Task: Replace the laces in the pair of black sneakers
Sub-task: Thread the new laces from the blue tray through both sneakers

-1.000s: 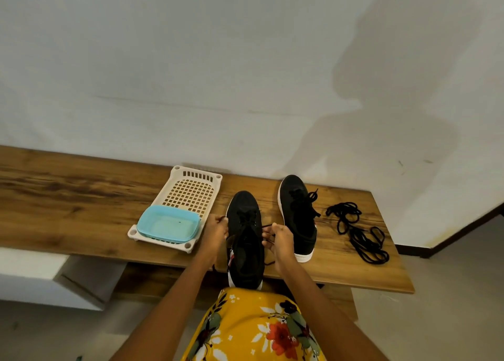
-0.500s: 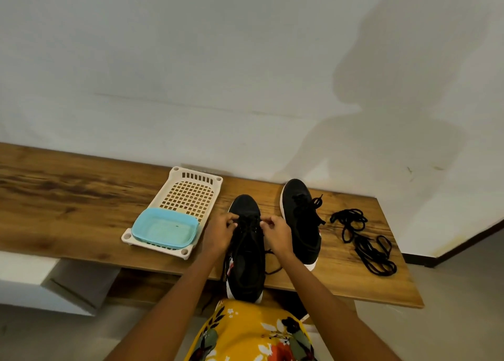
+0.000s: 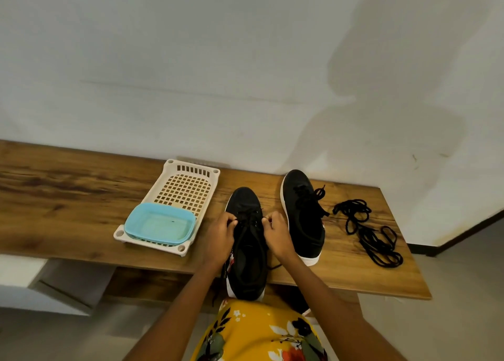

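Long wood-grain table [image 3: 68, 205] against a pale plastered wall [image 3: 191, 74].

Toward the left of the things: cream perforated plastic tray [image 3: 188, 189] flat on the table, with a shallow light-blue plastic tub [image 3: 161, 224] sitting in its near end.

Just right of the tray: left hand [image 3: 219, 238], fingers curled, pinching the thin black lace [image 3: 249, 223] at the left row of eyelets.

Between the hands: nearer black low-top sneaker with a white sole [image 3: 246, 251], toe pointed at the wall, heel overhanging the near table edge above a yellow floral-print garment [image 3: 259, 333]. Lace crossed over its tongue; loose strands trailing down past the table edge on the left and out to the right of the shoe.

On the other side: right hand [image 3: 278, 235], fingers also curled, pinching the lace at the right row of eyelets.

Just beside it: second black low-top sneaker with a white sole [image 3: 302, 216], further back on the table, toe toward the wall, laced, ends splayed to its right.

Further right, apart from both shoes: loose heap of thick black spare laces [image 3: 365, 232], tangled in loops on the table.

Far right: grey floor [image 3: 463, 292] and dark skirting at the wall's foot.
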Demonstrator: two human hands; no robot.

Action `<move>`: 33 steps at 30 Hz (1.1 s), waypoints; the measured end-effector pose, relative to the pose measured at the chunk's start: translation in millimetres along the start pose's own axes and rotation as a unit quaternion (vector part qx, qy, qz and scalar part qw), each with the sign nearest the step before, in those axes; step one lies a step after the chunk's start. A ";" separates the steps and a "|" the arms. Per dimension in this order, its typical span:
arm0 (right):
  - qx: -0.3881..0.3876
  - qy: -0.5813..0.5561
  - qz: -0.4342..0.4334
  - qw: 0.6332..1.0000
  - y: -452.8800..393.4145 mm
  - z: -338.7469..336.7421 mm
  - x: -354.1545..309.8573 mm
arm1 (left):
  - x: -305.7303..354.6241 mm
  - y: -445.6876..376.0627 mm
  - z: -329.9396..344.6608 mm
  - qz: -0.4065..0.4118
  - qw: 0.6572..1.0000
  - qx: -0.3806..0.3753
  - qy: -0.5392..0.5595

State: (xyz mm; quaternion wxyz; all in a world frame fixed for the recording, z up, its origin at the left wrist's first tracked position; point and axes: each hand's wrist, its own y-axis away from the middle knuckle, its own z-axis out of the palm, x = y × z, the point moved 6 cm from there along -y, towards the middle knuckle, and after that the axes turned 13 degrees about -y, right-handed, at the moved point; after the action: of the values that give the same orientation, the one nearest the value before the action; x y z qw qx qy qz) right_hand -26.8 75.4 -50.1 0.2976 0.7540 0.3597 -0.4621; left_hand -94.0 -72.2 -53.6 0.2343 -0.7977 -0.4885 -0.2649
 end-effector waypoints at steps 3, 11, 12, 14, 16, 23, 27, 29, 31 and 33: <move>0.021 -0.056 -0.003 0.998 2.9 1.8 4.8 | -1.6 -1.5 0.4 -0.011 0.999 -0.012 0.028; 0.029 -0.031 -0.049 0.998 -1.1 -0.5 8.8 | -5.5 -14.2 1.4 -0.015 0.998 -0.024 0.061; 0.030 -0.037 -0.042 0.998 -1.7 0.2 10.5 | -5.0 -13.5 1.0 -0.012 0.998 -0.017 0.060; 0.024 -0.047 -0.034 0.998 -2.1 2.0 13.1 | -4.1 -8.8 0.1 0.010 0.999 -0.003 0.044; 0.019 -0.042 -0.040 0.998 -1.9 3.1 11.9 | -6.9 -3.4 0.4 0.016 0.999 0.009 0.041; 0.051 -0.032 -0.039 0.997 -1.1 4.0 6.3 | -12.1 -3.0 0.5 -0.090 0.992 0.005 0.091; 0.073 -0.072 -0.033 0.994 6.0 3.5 9.3 | -7.4 -0.8 1.4 -0.032 0.994 -0.013 0.103; 0.061 -0.073 -0.056 0.994 9.4 2.2 8.1 | -0.8 -3.1 -0.4 -0.007 0.997 -0.019 0.072; 0.042 -0.070 -0.073 0.994 11.6 0.4 4.6 | 4.3 -7.6 -2.8 0.010 0.999 -0.020 0.034; 0.022 -0.039 -0.099 0.994 11.5 0.4 0.7 | 6.9 -10.0 -3.8 0.025 0.999 -0.020 -0.002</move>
State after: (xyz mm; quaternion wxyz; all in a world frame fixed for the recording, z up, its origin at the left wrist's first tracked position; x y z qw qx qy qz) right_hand -17.3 68.7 -49.5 0.2474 0.7022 0.4108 -0.5262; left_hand -101.1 -65.9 -45.1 0.2236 -0.8151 -0.4631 -0.2668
